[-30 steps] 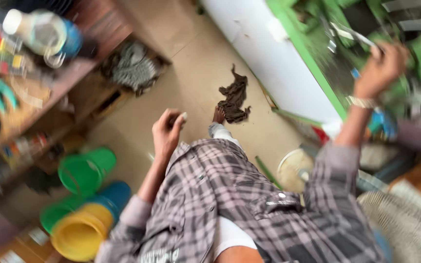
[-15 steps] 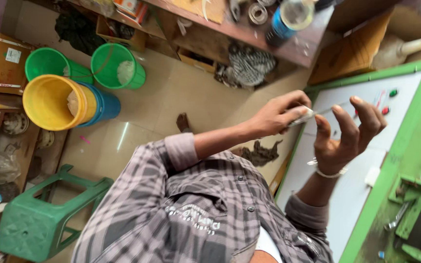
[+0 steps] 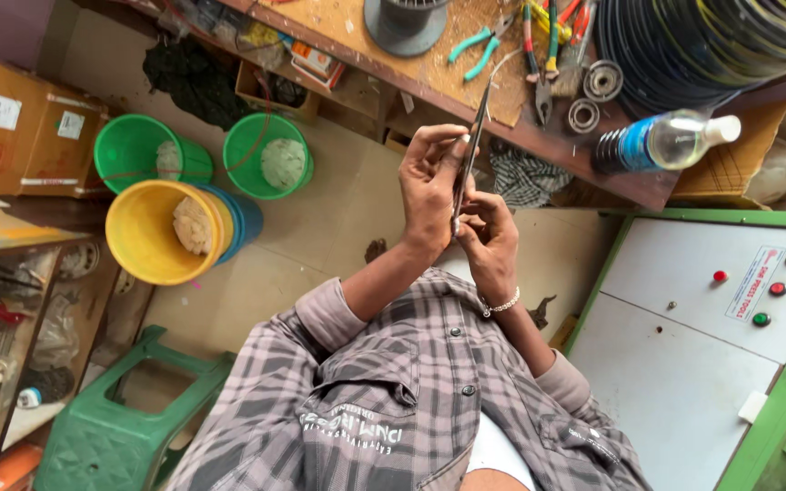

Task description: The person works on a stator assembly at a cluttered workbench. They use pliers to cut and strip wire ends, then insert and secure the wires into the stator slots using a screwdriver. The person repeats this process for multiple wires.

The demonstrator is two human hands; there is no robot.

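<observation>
Both hands are lifted up in front of the chest, close together, with the elbows bent. The left hand (image 3: 431,186) is curled, and its fingers (image 3: 443,145) and thumb pinch a long thin metal strip (image 3: 470,150). The strip is flat, narrow and shiny grey. It stands almost straight up and sticks out above the fingers. The right hand (image 3: 488,238) sits just below and beside the left hand, touching it. Its fingers are bent and pressed together around the bottom end of the strip. A small beaded bracelet (image 3: 500,306) goes around the right wrist.

Both sleeves are soft checked cloth in grey and pink.

Past the hands is a wooden workbench (image 3: 429,68), rough and dusty. Pliers with teal handles (image 3: 477,45) lie on it, just beyond the strip's tip. A clear plastic bottle (image 3: 661,141) lies on its side, off beside the right hand. Round plastic buckets, green (image 3: 270,155) and yellow (image 3: 161,232), stand on the floor well apart from the left hand.
</observation>
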